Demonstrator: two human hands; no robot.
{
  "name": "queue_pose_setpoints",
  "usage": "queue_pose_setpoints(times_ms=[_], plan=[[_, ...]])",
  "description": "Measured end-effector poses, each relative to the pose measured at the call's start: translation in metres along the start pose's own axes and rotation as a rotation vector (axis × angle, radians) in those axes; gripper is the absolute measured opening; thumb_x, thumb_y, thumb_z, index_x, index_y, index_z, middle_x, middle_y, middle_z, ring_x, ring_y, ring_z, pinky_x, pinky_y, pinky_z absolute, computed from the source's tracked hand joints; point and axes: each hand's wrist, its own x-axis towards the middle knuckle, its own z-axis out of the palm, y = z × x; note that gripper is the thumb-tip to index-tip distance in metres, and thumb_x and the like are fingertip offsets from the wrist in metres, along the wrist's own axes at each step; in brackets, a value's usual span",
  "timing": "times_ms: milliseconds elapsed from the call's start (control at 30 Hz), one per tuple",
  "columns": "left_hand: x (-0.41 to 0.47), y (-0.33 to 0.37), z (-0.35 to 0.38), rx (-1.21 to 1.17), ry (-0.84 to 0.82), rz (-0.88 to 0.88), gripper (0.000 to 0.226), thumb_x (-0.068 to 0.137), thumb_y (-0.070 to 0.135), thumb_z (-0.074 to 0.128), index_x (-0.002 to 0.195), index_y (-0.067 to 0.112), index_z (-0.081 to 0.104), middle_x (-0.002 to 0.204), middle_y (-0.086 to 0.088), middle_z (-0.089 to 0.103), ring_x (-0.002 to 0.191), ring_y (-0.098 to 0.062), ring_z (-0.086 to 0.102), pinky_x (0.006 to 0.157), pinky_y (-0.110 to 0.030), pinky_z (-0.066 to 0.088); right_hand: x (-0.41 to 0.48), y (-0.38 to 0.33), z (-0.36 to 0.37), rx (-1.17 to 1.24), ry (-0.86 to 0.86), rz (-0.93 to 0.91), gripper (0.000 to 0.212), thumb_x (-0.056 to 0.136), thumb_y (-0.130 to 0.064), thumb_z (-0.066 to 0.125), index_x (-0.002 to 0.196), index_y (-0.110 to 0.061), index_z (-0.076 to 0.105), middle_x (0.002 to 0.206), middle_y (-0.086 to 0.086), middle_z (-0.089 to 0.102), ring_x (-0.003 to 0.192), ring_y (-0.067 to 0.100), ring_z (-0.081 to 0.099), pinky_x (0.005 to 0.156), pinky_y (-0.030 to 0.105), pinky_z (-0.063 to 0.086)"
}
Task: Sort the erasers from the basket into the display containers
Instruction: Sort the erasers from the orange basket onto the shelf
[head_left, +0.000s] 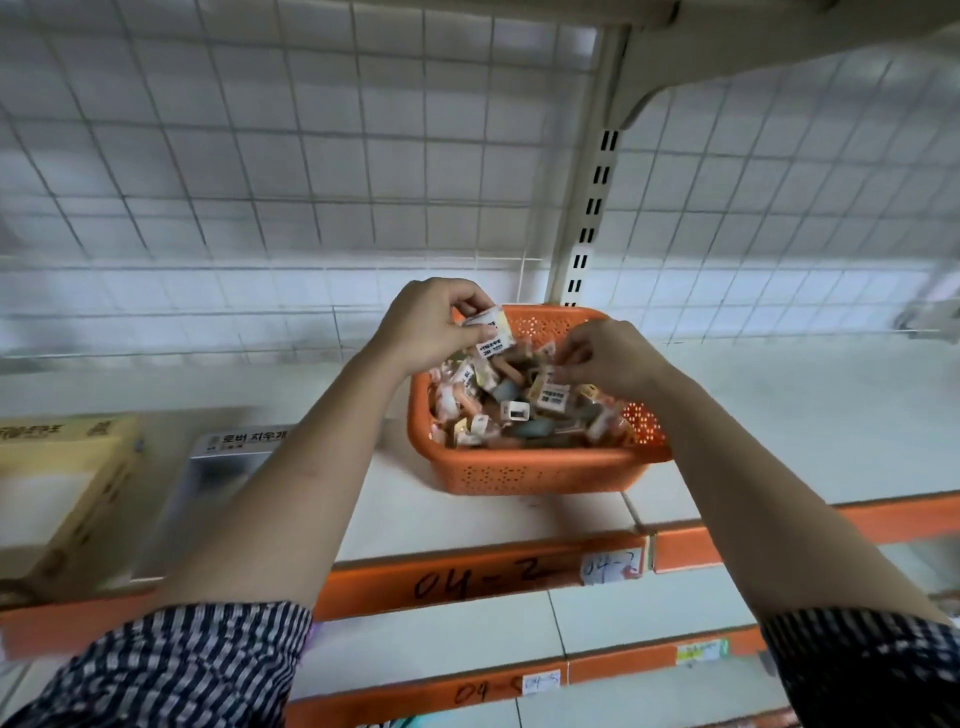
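Striped cuffs are logged nearest the lens: the left sleeve (171, 670) and the right sleeve (862, 670), both pushed up on bare forearms that reach over the front edge of the shelf (467, 525).

Left end of shelf: a cardboard box (57, 483) is noted near the front edge. Just beside it a display container (208, 483) is seen, with a printed label at its far rim. It is partly covered by the left forearm, and its contents cannot be told.

Over the basket's far left corner the left hand (426, 322) is held raised. Its fingers are curled and the thumb is pressed in, so that a small bunch of held erasers (491, 332) is gripped, white labels outward.

The orange basket (530, 467) is set mid-shelf, well apart from the display container. A loose heap of erasers (514, 410) is piled inside it, mixed types.

At the basket's right side the right hand (608, 353) is lowered to the heap. Its fingertips are drawn together and appear to pinch the top of a white-labelled packet (551, 394). The contact is partly hidden, so this is recorded as a judgement.

Risks, as judged:
- The left-hand bunch is already crowded. If another packet is added, one may be squeezed out and dropped back into the basket or onto the shelf.
- Wrappers look slick and tangled, so a neighbour may be dragged up with the pinched packet and spilled over the rim.
- Types may be mixed if labels are not read before placing.
- The container is masked by the forearm, so a blind drop could miss it.
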Motion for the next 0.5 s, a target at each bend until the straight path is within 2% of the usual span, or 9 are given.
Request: queue_pose_setpoints(times_ms=[67, 167, 267, 400, 500], plan=[[0.004, 0.002, 0.005, 0.000, 0.002, -0.023, 0.025, 0.076, 0.020, 0.081, 0.100, 0.018, 0.074, 0.087, 0.006, 0.068, 0.078, -0.005, 0.058, 0.073, -0.021, 0.044, 0.005, 0.006, -0.002, -0.004, 0.018, -0.046, 0.015, 0.079, -0.021, 0.079, 0.091, -0.016, 0.073, 0.084, -0.007, 0.064, 0.077, 0.005, 0.057, 0.064, 0.010, 0.041], [0.007, 0.003, 0.009, 0.012, -0.023, -0.049, 0.029, 0.077, 0.020, 0.081, 0.105, 0.017, 0.075, 0.090, 0.006, 0.069, 0.080, -0.006, 0.060, 0.075, -0.021, 0.045, 0.012, 0.014, -0.006, 0.047, 0.047, -0.078, 0.011, 0.082, -0.021, 0.076, 0.092, -0.017, 0.073, 0.091, -0.005, 0.069, 0.088, 0.011, 0.062, 0.076, 0.022, 0.049], [0.011, 0.004, 0.012, 0.042, -0.083, -0.059, 0.029, 0.078, 0.018, 0.079, 0.107, 0.017, 0.074, 0.094, 0.004, 0.067, 0.079, -0.003, 0.058, 0.070, -0.016, 0.041, 0.016, 0.019, -0.007, 0.061, 0.052, -0.115, 0.010, 0.085, -0.018, 0.072, 0.095, -0.015, 0.073, 0.092, -0.003, 0.070, 0.088, 0.012, 0.063, 0.074, 0.023, 0.049], [0.017, 0.003, 0.020, 0.091, -0.158, -0.100, 0.033, 0.079, 0.014, 0.078, 0.112, 0.015, 0.072, 0.109, 0.001, 0.069, 0.097, -0.014, 0.064, 0.085, -0.028, 0.049, 0.018, 0.021, -0.009, 0.091, 0.055, -0.136, 0.011, 0.086, -0.015, 0.071, 0.097, -0.014, 0.073, 0.091, -0.003, 0.069, 0.087, 0.012, 0.063, 0.078, 0.024, 0.049], [0.022, -0.002, 0.026, 0.220, -0.178, -0.081, 0.032, 0.081, 0.020, 0.077, 0.112, 0.018, 0.072, 0.114, 0.000, 0.069, 0.103, -0.016, 0.062, 0.088, -0.031, 0.048, 0.016, 0.022, -0.011, 0.133, 0.058, -0.140, 0.011, 0.084, -0.013, 0.071, 0.095, -0.015, 0.073, 0.085, -0.006, 0.069, 0.083, 0.009, 0.064, 0.072, 0.018, 0.049]])
